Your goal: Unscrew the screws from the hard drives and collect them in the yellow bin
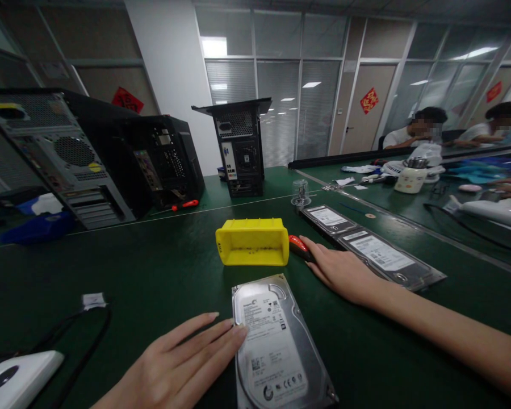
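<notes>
A silver hard drive (276, 352) with a white label lies flat on the green table, close to me. My left hand (187, 358) has its fingers stretched out, the tips touching the drive's left edge. Beyond the drive, a yellow plastic bin (252, 223) lies with its open side toward me. Just right of the bin, my right hand (336, 270) is palm down and closed around a screwdriver with a red-and-black handle (298, 246). The screwdriver's shaft cannot be seen. Beside my right forearm are two more labelled hard drives (385, 250) (327, 218) in a row.
Several black computer cases (242, 150) stand at the back and left. A red-handled tool (185, 205) lies before them. A clear plastic cup-like piece (300, 193) is near the drives. At left are a white device (21, 375) and dark cables. Other people (417, 130) sit across the table.
</notes>
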Tool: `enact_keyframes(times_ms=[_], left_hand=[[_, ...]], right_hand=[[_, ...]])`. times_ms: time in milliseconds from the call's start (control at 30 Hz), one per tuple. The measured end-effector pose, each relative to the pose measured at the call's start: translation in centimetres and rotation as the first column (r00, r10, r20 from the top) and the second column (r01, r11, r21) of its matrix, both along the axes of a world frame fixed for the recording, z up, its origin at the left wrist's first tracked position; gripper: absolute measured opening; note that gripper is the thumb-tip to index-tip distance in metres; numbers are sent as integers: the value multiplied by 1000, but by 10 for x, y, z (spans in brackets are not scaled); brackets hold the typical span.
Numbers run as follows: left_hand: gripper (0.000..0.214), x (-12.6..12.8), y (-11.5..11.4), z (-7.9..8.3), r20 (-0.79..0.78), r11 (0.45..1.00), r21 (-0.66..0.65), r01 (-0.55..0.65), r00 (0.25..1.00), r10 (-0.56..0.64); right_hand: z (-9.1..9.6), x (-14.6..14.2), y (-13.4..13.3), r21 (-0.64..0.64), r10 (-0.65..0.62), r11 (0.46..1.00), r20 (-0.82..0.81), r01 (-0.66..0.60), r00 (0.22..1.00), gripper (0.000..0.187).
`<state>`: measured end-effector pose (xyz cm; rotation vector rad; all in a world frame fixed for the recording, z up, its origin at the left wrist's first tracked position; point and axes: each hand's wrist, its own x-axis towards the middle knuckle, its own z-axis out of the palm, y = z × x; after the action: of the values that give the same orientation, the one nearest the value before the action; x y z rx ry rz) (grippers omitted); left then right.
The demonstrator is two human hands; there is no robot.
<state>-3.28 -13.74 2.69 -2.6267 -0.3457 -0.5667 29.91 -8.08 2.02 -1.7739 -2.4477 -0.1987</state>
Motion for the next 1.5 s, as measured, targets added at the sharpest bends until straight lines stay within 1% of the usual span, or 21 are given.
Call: enact_keyframes(times_ms=[100, 300, 500, 700, 833, 967, 1033, 1100, 1167, 1200, 1267, 1333, 1400, 1433, 1500], left_hand=[[40, 0, 1, -1, 24, 1000, -12, 0, 1000, 1], [41, -3, 2, -6, 46, 994, -105, -32, 998, 37], [40, -6, 2, -9, 55, 990, -140, -27, 998, 35], [35, -7, 6, -14, 78, 982, -186, -44, 995, 59], [38, -5, 8, -10, 110, 959, -270, -92, 986, 126], [45, -3, 8, -7, 178, 928, -362, -93, 970, 166], [44, -3, 9, -7, 198, 910, -396, -120, 957, 212], [44, -3, 11, -8, 200, 875, -445, -189, 932, 303], [53, -3, 15, -9, 174, 805, -539, -247, 903, 394], [64, -3, 17, -9, 152, 759, -599, -255, 894, 421], [93, -3, 21, -10, 89, 653, -717, -243, 898, 432], [119, -3, 23, -10, 34, 551, -804, -222, 909, 415], [132, -2, 23, -9, -11, 468, -857, -216, 916, 402], [135, -1, 23, -8, -23, 443, -870, -215, 917, 399], [133, 2, 22, -6, -32, 424, -879, -219, 914, 405]], right_hand=[[0, 0, -1, 5, -6, 1000, -6, 6, 1000, 57], [2, 0, -2, 9, 8, 1000, -17, -8, 1000, 55], [2, -1, -2, 8, 13, 1000, -22, -13, 1000, 55], [3, -2, -4, 7, 9, 1000, -21, -9, 1000, 55], [0, -1, -2, 16, 16, 1000, -23, -15, 1000, 55], [-3, 2, 0, 28, 25, 999, -27, -24, 999, 56], [-4, 2, 0, 33, 28, 999, -29, -27, 999, 56], [-4, 2, 0, 37, 28, 999, -33, -27, 999, 55], [-3, 1, 0, 39, 28, 999, -37, -27, 999, 55], [-2, 1, -1, 38, 28, 999, -39, -27, 999, 55], [1, 0, -2, 31, 27, 999, -41, -26, 999, 55], [5, 0, -5, 15, 28, 1000, -39, -27, 999, 56], [8, 1, -8, -4, 31, 1000, -32, -31, 999, 57], [10, 1, -10, -8, 32, 999, -27, -32, 999, 57], [14, 1, -16, -2, 27, 1000, -16, -27, 1000, 57]])
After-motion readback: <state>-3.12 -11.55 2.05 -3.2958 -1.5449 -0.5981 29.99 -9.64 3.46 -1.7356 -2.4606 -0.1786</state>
